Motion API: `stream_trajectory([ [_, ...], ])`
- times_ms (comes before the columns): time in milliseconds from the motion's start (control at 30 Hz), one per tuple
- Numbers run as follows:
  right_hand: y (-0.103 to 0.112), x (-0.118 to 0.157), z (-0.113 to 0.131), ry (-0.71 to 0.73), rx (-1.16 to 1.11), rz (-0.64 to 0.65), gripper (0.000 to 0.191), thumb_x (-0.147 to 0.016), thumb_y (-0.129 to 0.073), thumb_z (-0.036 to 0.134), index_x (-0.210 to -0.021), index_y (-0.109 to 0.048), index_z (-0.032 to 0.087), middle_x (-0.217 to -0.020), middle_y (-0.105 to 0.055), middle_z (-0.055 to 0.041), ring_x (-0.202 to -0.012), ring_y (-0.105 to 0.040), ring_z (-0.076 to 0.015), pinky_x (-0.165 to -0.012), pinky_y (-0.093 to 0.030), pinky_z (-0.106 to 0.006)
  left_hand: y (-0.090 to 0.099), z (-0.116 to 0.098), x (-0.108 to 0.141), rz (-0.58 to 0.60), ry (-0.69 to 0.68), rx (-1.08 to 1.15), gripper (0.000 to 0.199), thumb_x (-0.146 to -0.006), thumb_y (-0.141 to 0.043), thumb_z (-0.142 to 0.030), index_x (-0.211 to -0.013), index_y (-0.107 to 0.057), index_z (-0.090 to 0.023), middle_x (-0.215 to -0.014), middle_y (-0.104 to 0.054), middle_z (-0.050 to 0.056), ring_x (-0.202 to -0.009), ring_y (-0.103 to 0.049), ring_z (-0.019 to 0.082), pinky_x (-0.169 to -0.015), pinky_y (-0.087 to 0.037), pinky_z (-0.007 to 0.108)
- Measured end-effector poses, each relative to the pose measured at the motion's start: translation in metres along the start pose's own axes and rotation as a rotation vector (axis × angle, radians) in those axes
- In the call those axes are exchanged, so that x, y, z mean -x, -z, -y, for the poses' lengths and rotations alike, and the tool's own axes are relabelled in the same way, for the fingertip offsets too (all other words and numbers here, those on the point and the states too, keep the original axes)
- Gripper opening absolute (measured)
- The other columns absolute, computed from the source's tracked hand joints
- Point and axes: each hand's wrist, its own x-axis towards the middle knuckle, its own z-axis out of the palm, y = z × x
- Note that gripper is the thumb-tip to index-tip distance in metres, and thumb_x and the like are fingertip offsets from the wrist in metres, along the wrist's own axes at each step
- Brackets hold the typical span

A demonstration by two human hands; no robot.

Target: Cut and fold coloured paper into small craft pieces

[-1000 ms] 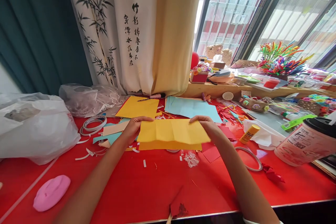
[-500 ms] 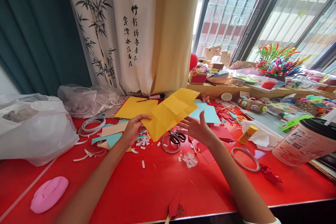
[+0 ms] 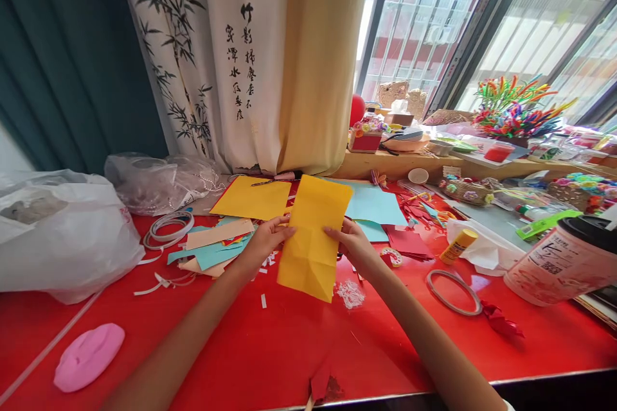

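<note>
A creased yellow sheet of paper (image 3: 313, 241) is held up over the middle of the red table, its long side pointing away from me. My left hand (image 3: 268, 239) pinches its left edge between thumb and fingers. On the opposite edge, my right hand (image 3: 354, 243) grips the paper in the same way. Fold lines cross the lower half of the sheet. Behind it lies another yellow sheet (image 3: 250, 198), flat on the table. The paper hides most of the scissors and part of the scraps beneath.
Blue sheets (image 3: 376, 205), red paper (image 3: 407, 241) and a glue stick (image 3: 457, 246) lie to the right, near a tape ring (image 3: 453, 292) and a large drink cup (image 3: 562, 263). At left are a white plastic bag (image 3: 72, 237), tape rolls (image 3: 168, 230) and a pink lump (image 3: 89, 358).
The yellow paper has turned from slanting rightward to nearly upright and come lower. My right hand, open beside it before, has closed on its right edge; my left hand keeps hold.
</note>
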Motion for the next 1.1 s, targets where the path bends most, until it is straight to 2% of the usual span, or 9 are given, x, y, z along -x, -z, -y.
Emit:
stream_trajectory([
  [167,0.001,0.000,-0.001,-0.078,0.114,0.007,0.037,-0.067,-0.066,0.036,-0.100,-0.062,0.020,-0.081,-0.066,-0.0046,-0.066,-0.059,-0.0162,-0.048,-0.041,-0.024,-0.001,0.006,-0.001,-0.050,-0.047,0.050,0.041,-0.065,-0.067,-0.038,-0.099,-0.060,-0.016,-0.095,-0.067,0.006,-0.082,-0.062,0.019,-0.066,-0.047,0.025],
  [467,0.005,0.001,0.003,-0.109,0.139,0.005,0.033,-0.068,-0.064,0.038,-0.096,-0.066,0.021,-0.074,-0.066,-0.0032,-0.063,-0.058,-0.0156,-0.053,-0.042,-0.026,0.001,-0.002,0.004,0.087,-0.006,0.022,0.045,-0.066,-0.066,-0.034,-0.109,-0.059,-0.020,-0.094,-0.067,0.006,-0.077,-0.061,0.018,-0.060,-0.048,0.025],
  [600,0.005,0.002,0.005,-0.113,0.120,0.007,0.030,-0.068,-0.061,0.032,-0.095,-0.066,0.020,-0.073,-0.065,-0.0032,-0.062,-0.058,-0.0154,-0.052,-0.041,-0.025,0.005,0.001,0.002,0.071,0.025,0.077,0.030,-0.064,-0.065,-0.026,-0.093,-0.066,-0.018,-0.092,-0.066,0.005,-0.074,-0.060,0.015,-0.060,-0.046,0.023],
  [733,0.006,0.002,0.007,-0.143,0.061,0.051,0.031,-0.070,-0.056,0.028,-0.099,-0.065,0.021,-0.073,-0.065,-0.0021,-0.062,-0.059,-0.0147,-0.052,-0.042,-0.023,0.007,0.003,0.001,0.021,0.001,0.098,0.011,-0.064,-0.057,-0.017,-0.070,-0.067,-0.017,-0.077,-0.065,0.002,-0.063,-0.055,0.010,-0.055,-0.042,0.019],
  [867,0.004,0.001,0.008,-0.144,-0.073,0.031,0.038,-0.077,-0.050,0.038,-0.114,-0.056,0.027,-0.085,-0.066,-0.0020,-0.070,-0.061,-0.0157,-0.057,-0.046,-0.024,0.005,0.003,0.001,-0.045,-0.102,0.014,0.011,-0.063,-0.051,-0.015,-0.056,-0.060,-0.016,-0.069,-0.061,0.000,-0.065,-0.054,0.011,-0.055,-0.042,0.019],
  [933,0.003,0.001,0.006,-0.185,-0.068,0.024,0.041,-0.077,-0.051,0.045,-0.114,-0.056,0.026,-0.091,-0.066,-0.0036,-0.075,-0.062,-0.0173,-0.058,-0.047,-0.025,0.004,0.003,0.001,-0.071,-0.157,-0.030,0.012,-0.062,-0.050,-0.014,-0.052,-0.057,-0.015,-0.071,-0.061,0.001,-0.068,-0.055,0.012,-0.056,-0.043,0.020],
  [1000,0.002,0.000,0.003,-0.226,-0.001,0.051,0.039,-0.073,-0.059,0.042,-0.108,-0.059,0.024,-0.094,-0.066,-0.0052,-0.078,-0.063,-0.0184,-0.059,-0.048,-0.025,0.003,0.001,0.002,-0.096,-0.183,-0.013,0.010,-0.064,-0.051,-0.017,-0.059,-0.060,-0.015,-0.079,-0.063,0.002,-0.073,-0.056,0.014,-0.059,-0.044,0.021],
  [1033,0.001,0.000,0.001,-0.227,0.025,0.068,0.037,-0.071,-0.063,0.039,-0.105,-0.061,0.023,-0.096,-0.066,-0.0056,-0.080,-0.063,-0.0187,-0.060,-0.048,-0.025,0.003,0.000,0.002,-0.098,-0.175,0.028,0.011,-0.067,-0.052,-0.020,-0.068,-0.062,-0.016,-0.085,-0.063,0.003,-0.075,-0.057,0.014,-0.060,-0.045,0.021],
  [1100,0.002,-0.001,-0.004,-0.197,0.038,0.078,0.035,-0.068,-0.066,0.033,-0.101,-0.062,0.021,-0.098,-0.066,-0.0059,-0.081,-0.062,-0.0193,-0.060,-0.048,-0.025,0.002,-0.002,0.002,-0.071,-0.121,0.147,0.026,-0.073,-0.052,-0.031,-0.095,-0.060,-0.021,-0.097,-0.063,0.004,-0.080,-0.059,0.016,-0.062,-0.047,0.024],
])
